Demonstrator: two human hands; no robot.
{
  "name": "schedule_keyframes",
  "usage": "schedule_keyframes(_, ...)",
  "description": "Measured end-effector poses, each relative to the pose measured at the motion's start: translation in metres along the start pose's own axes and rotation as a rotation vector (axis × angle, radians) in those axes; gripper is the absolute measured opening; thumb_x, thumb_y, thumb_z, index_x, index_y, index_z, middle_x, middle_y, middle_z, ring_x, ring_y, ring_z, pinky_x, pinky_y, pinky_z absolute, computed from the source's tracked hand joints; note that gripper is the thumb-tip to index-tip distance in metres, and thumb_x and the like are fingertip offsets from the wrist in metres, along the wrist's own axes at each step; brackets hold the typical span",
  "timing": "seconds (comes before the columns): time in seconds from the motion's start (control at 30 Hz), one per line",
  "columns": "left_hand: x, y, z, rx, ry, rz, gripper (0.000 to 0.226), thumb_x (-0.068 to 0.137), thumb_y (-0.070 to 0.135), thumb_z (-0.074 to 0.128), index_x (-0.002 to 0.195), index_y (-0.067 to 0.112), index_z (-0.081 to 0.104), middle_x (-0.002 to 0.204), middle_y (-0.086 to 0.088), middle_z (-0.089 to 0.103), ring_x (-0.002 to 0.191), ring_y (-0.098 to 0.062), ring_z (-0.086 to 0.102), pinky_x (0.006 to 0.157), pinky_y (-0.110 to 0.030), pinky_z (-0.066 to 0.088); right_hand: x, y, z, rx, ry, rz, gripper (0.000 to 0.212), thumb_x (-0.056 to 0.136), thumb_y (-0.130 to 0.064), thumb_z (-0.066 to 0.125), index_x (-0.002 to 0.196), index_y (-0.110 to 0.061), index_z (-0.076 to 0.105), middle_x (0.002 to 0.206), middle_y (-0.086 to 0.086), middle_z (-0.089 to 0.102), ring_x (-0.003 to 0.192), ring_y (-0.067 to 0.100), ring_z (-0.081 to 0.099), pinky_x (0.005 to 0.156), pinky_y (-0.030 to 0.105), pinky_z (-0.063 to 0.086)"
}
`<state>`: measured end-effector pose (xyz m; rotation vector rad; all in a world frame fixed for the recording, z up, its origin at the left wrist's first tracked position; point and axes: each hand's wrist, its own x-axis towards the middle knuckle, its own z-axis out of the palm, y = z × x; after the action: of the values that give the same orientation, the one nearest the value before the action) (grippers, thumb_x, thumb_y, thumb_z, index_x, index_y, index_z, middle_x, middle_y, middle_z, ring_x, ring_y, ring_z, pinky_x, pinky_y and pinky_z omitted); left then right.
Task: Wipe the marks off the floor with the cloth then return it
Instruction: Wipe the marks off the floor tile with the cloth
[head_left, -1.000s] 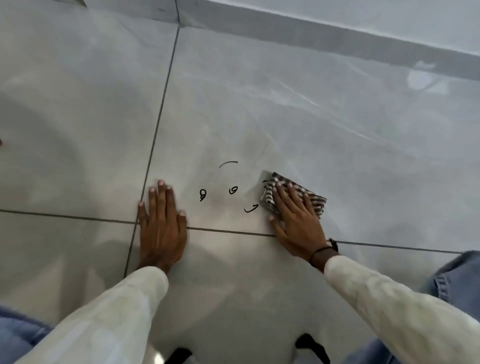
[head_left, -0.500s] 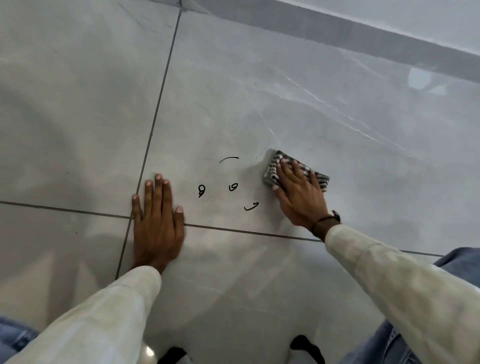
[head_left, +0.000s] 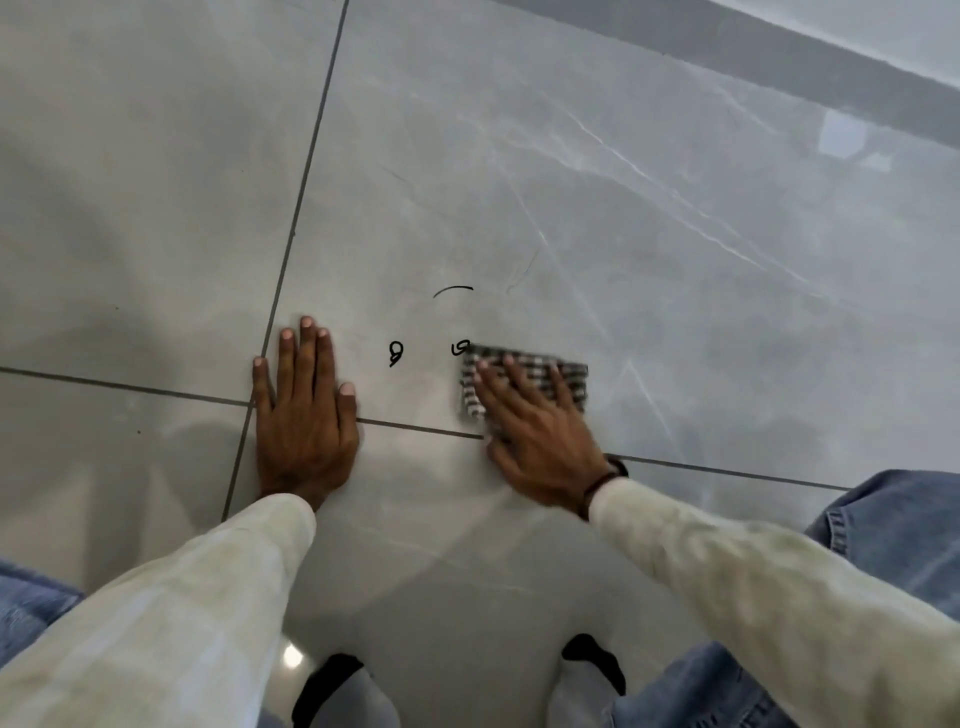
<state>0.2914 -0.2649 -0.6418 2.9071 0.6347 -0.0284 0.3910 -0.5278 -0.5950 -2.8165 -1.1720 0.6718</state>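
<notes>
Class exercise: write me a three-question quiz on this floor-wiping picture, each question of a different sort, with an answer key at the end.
1. True or false: the left hand is pressing the cloth onto the floor.
2. Multiple choice: how many black marks show uncovered on the tile? A) none B) three C) six
3. Fill in: the cloth's upper left corner touches the small ____-shaped mark.

Key
1. False. The right hand lies flat on the cloth; the left hand rests bare on the tile beside the grout lines.
2. B: the curved line, the looped scribble and the small mark at the cloth's corner.
3. loop
</notes>
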Motion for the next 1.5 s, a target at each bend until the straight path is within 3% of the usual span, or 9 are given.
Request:
schedule_keyframes(0.17,0.008,0.004,0.0,-0.003,0.015,0.004,0.067,0.107,0.032,0.026,0.169,0.01,0.011,0.18,-0.01,0.01,0.167,-0.028,0.011,0.134,-0.056,0.013,-0.002,0.025,-0.012,0.091,0.067,0.351,0.077,0.096,-0.042,0.045,0.165,-0.017,0.02,0.176,0.001,0.015,0.164,0.026,0.009,0.127,0.066,0.013)
schedule_keyframes(0.4,0.008,0.001,0.001,0.012,0.026,0.005,0.067,0.107,0.033,0.027,0.169,0.011,0.011,0.18,-0.01,0.01,0.167,-0.028,0.011,0.134,-0.056,0.013,0.022,-0.018,-0.005,0.021,0.078,-0.023,0.069,0.101,-0.045,0.04,0.164,-0.022,0.025,0.175,-0.004,0.018,0.163,0.022,0.012,0.127,0.066,0.012)
schedule_keyframes(0.6,0.009,0.0,0.004,0.003,0.045,0.01,0.068,0.107,0.032,0.029,0.169,0.01,0.012,0.18,-0.01,0.011,0.167,-0.028,0.013,0.134,-0.056,0.013,0.061,0.011,-0.023,0.139,0.188,0.333,0.066,0.103,-0.042,0.04,0.164,-0.023,0.026,0.174,-0.004,0.022,0.163,0.021,0.014,0.129,0.063,0.01)
schedule_keyframes(0.77,0.009,-0.001,0.006,-0.01,0.044,0.007,0.069,0.106,0.032,0.032,0.169,0.011,0.013,0.18,-0.009,0.011,0.167,-0.027,0.012,0.133,-0.057,0.014,0.017,-0.018,0.006,-0.016,0.081,-0.131,0.069,0.1,-0.044,0.039,0.164,-0.023,0.025,0.175,-0.004,0.02,0.163,0.022,0.014,0.129,0.064,0.008)
schedule_keyframes(0.87,0.009,-0.004,0.01,-0.009,0.054,0.008,0.069,0.107,0.033,0.03,0.169,0.012,0.011,0.18,-0.008,0.009,0.167,-0.027,0.011,0.134,-0.056,0.013,0.049,0.011,-0.007,-0.022,0.157,-0.013,0.068,0.102,-0.046,0.042,0.164,-0.025,0.025,0.174,-0.005,0.022,0.162,0.019,0.017,0.127,0.064,0.015)
schedule_keyframes(1.0,0.008,-0.003,0.011,0.006,0.056,0.01,0.067,0.108,0.033,0.026,0.169,0.012,0.009,0.18,-0.007,0.009,0.167,-0.026,0.011,0.134,-0.055,0.013,0.119,0.002,-0.037,0.077,0.205,0.284,0.068,0.104,-0.046,0.039,0.166,-0.023,0.019,0.175,-0.004,0.017,0.164,0.021,0.011,0.128,0.065,0.007)
schedule_keyframes(1.17,0.009,-0.003,0.01,-0.009,0.052,0.009,0.068,0.107,0.031,0.03,0.169,0.011,0.011,0.18,-0.008,0.01,0.167,-0.027,0.013,0.133,-0.056,0.015,0.078,-0.013,-0.021,-0.047,0.118,-0.157,0.068,0.102,-0.044,0.039,0.165,-0.024,0.023,0.175,-0.005,0.02,0.163,0.02,0.015,0.129,0.062,0.009)
schedule_keyframes(1.37,0.008,-0.003,0.011,-0.009,0.048,0.015,0.069,0.107,0.032,0.027,0.17,0.013,0.007,0.18,-0.006,0.007,0.167,-0.025,0.01,0.134,-0.055,0.012,0.11,0.011,-0.034,0.044,0.159,0.163,0.065,0.106,-0.043,0.036,0.166,-0.025,0.017,0.176,-0.006,0.015,0.164,0.018,0.01,0.129,0.063,0.007)
schedule_keyframes(1.5,0.007,-0.005,0.011,0.011,0.051,0.021,0.067,0.107,0.032,0.024,0.169,0.012,0.008,0.18,-0.007,0.007,0.167,-0.025,0.01,0.133,-0.056,0.015,0.103,-0.031,-0.026,-0.015,0.119,-0.065,0.066,0.103,-0.043,0.036,0.165,-0.023,0.023,0.175,-0.004,0.019,0.163,0.02,0.013,0.128,0.065,0.011)
